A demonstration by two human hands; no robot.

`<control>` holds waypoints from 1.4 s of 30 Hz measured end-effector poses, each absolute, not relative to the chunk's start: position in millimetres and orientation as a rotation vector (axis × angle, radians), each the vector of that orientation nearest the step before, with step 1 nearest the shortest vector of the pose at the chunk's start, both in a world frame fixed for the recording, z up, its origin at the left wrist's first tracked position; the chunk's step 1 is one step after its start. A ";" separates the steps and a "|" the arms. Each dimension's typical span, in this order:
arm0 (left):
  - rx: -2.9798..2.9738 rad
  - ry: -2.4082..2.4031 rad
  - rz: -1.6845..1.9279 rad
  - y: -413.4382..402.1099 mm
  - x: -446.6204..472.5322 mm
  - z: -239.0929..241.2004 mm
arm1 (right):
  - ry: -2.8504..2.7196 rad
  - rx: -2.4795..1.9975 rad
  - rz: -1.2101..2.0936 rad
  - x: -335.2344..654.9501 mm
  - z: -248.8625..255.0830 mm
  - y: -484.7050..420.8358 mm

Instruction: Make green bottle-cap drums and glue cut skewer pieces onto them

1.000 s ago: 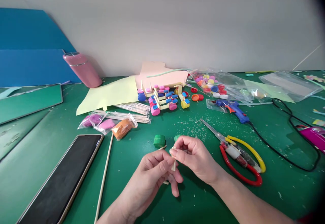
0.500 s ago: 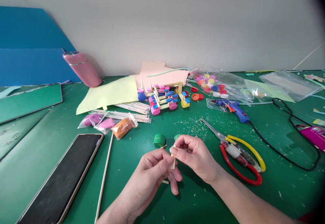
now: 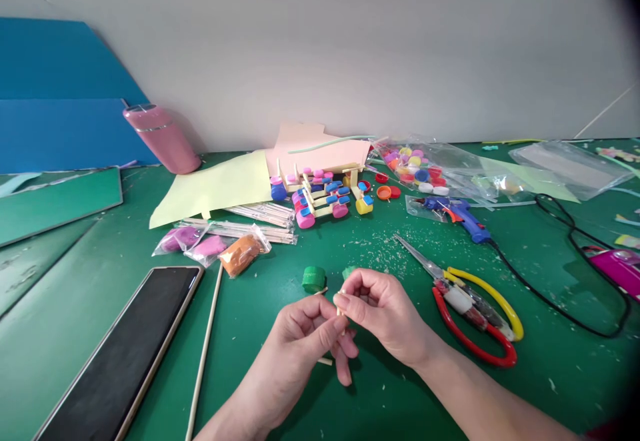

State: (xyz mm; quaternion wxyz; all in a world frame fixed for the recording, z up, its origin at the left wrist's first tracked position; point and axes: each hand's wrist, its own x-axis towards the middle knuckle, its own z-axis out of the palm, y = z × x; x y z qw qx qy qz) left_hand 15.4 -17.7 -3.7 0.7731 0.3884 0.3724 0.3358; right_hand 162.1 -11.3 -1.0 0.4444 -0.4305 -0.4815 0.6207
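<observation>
Two hands meet low at the middle of the desk (image 3: 550,361): the left hand (image 3: 295,354) and right hand (image 3: 385,314), fingertips of both pinched together on one short wooden stick (image 3: 340,311), held upright just above the surface. Step judged: fitting or turning this small piece; the next move calls for fine fingertip alignment. Stick offcut (image 3: 325,361) below the left fingers. Green roll (image 3: 313,278) at 11 o'clock, close enough to crowd. Scissors (image 3: 480,314) at 3; long skewer (image 3: 205,354) and phone (image 3: 120,354) at 9. Farther: clay bags (image 3: 215,247) at 10, stick-and-cap model (image 3: 320,194) at 12, glue gun (image 3: 463,217) at 1.
</observation>
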 end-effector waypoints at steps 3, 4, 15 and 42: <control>0.940 0.853 0.758 -18.0 15.2 -3.2 | -1.269 -1.094 1.448 162.1 -0.4 -11.7; 0.971 0.873 0.768 -17.8 15.2 -2.8 | -1.299 -1.097 1.417 162.4 0.1 -11.9; 1.269 0.983 0.781 -18.7 15.3 -1.7 | -1.501 -1.077 1.231 166.9 3.9 -14.3; 2.795 1.136 1.146 -15.5 -0.2 -14.2 | -1.682 -1.146 0.949 161.5 2.9 -19.6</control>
